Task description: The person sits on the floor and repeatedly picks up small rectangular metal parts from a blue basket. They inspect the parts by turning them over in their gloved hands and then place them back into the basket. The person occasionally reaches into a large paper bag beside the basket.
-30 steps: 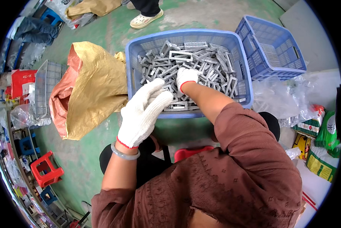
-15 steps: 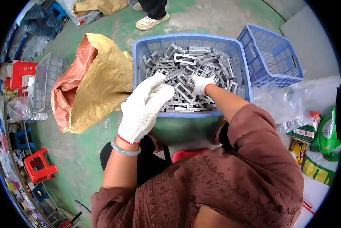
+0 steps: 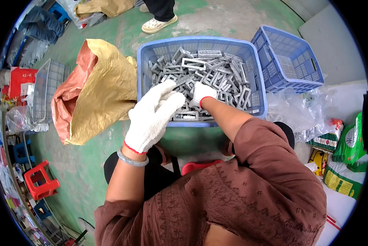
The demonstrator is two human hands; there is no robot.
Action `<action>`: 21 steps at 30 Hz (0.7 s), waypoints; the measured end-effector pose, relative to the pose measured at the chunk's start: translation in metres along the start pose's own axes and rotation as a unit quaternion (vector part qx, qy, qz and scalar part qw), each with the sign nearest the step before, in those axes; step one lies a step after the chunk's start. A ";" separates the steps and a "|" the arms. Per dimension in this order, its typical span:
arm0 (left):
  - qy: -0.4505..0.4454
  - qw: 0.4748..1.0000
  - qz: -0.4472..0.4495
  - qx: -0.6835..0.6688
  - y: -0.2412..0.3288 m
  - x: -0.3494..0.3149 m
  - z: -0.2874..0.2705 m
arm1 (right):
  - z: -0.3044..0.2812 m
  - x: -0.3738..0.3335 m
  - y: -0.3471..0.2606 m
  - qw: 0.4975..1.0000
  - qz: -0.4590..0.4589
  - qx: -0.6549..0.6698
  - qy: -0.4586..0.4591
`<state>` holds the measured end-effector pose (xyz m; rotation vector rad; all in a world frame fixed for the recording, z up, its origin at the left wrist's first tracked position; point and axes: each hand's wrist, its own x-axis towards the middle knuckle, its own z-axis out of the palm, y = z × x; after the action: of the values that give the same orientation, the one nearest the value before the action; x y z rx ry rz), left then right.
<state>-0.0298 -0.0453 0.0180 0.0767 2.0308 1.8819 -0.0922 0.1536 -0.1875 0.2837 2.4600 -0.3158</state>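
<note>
A blue plastic crate (image 3: 216, 124) in front of me holds a heap of grey metal rectangular frames (image 3: 233, 69), jumbled at many angles. Both my hands wear white knit gloves with red cuffs. My left hand (image 3: 151, 117) hovers over the crate's near left corner, thumb apart from the stretched fingers, and no frame shows in it. My right hand (image 3: 202, 93) reaches down into the middle of the heap, touching the frames. Its fingertips are hidden from sight, so any grip there does not show.
A yellow woven sack (image 3: 104, 94) with a reddish inside stands left of the crate. At right are another blue crate (image 3: 274, 78) and clear plastic bags (image 3: 298, 110). A red stool (image 3: 40, 179) stands at left. Someone's shoe (image 3: 159, 24) is beyond the crate.
My right hand has moved left and slightly nearer within the heap, shifting some frames. My left hand keeps its pose; the whole view has shifted slightly.
</note>
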 end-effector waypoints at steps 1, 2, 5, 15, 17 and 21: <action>0.001 1.000 0.003 0.009 -0.001 0.000 0.000 | -0.001 0.003 0.003 1.000 -0.006 -0.014 -0.016; -0.002 1.000 0.002 0.007 0.000 0.001 0.001 | -0.004 0.006 0.008 1.000 -0.002 -0.001 -0.019; 0.003 1.000 -0.005 0.017 0.001 -0.001 0.001 | -0.012 0.006 0.017 0.999 -0.004 0.030 -0.011; 0.001 1.000 0.017 0.026 -0.005 0.009 0.003 | 0.036 0.039 0.022 0.999 -0.009 0.006 0.036; 0.016 0.999 0.017 0.024 -0.013 0.007 -0.002 | 0.007 0.000 0.011 0.996 -0.069 -0.022 0.049; 0.034 0.999 0.002 0.043 -0.016 0.012 -0.008 | -0.019 -0.005 0.021 0.997 -0.061 0.033 -0.038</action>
<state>-0.0406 -0.0514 -0.0001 0.0401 2.1577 1.8228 -0.0933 0.1787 -0.1733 0.1469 2.4005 -0.4511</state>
